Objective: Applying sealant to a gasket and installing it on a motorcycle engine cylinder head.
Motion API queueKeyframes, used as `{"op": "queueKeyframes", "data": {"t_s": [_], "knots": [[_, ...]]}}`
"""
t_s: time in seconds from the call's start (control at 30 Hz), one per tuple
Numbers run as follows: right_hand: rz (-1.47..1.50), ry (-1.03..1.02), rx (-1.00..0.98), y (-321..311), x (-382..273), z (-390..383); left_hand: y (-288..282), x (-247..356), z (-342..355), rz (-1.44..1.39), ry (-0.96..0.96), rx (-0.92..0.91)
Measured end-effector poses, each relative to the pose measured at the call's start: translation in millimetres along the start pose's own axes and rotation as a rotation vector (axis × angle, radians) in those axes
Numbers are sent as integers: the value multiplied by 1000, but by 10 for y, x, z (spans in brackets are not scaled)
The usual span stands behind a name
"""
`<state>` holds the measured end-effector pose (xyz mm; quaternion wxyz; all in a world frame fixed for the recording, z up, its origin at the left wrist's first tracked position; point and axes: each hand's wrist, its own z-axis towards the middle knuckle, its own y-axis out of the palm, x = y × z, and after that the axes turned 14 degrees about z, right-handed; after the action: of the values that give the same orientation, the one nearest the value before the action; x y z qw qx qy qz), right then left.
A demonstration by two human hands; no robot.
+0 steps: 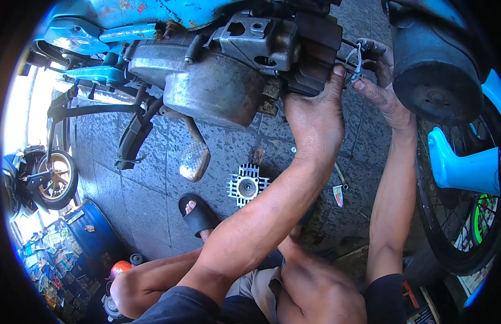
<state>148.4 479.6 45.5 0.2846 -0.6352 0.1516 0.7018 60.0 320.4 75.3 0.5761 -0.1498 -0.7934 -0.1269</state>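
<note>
Above me is a motorcycle engine (pixel 212 86) with a worn grey metal casing. My left hand (pixel 318 116) is closed around the dark finned cylinder (pixel 315 51) at its right end, thumb up along the end face and the other fingers hidden behind. Studs stick out of that end. Around them sits a thin, pale gasket (pixel 358 63), which my right hand (pixel 385 89) pinches by its edge with thumb and fingers. On the floor below lies a light finned cylinder head (pixel 247 187), its round hollow facing up.
A black round-ended cylinder (pixel 439 81) hangs close to my right hand, above a spoked wheel (pixel 442 216) and light-blue part (pixel 464 162). A pedal (pixel 195 160) hangs under the engine. A wrench (pixel 342 176) and small tube (pixel 338 196) lie on the tiles. A blue drum (pixel 96 227) stands left.
</note>
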Motion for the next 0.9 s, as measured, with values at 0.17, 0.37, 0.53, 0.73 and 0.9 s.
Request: {"op": "queueKeyframes", "data": {"t_s": [0.17, 0.37, 0.53, 0.73, 0.9], "knots": [[84, -50, 41, 79, -105, 7, -62, 65, 6, -14, -78, -110], [71, -132, 107, 72, -127, -76, -32, 105, 22, -44, -27, -38], [127, -44, 224, 56, -118, -158, -26, 143, 29, -68, -58, -46], [245, 136, 130, 51, -241, -132, -58, 163, 20, -1, -124, -71], [810, 291, 167, 131, -273, -115, -52, 144, 38, 22, -93, -65]]}}
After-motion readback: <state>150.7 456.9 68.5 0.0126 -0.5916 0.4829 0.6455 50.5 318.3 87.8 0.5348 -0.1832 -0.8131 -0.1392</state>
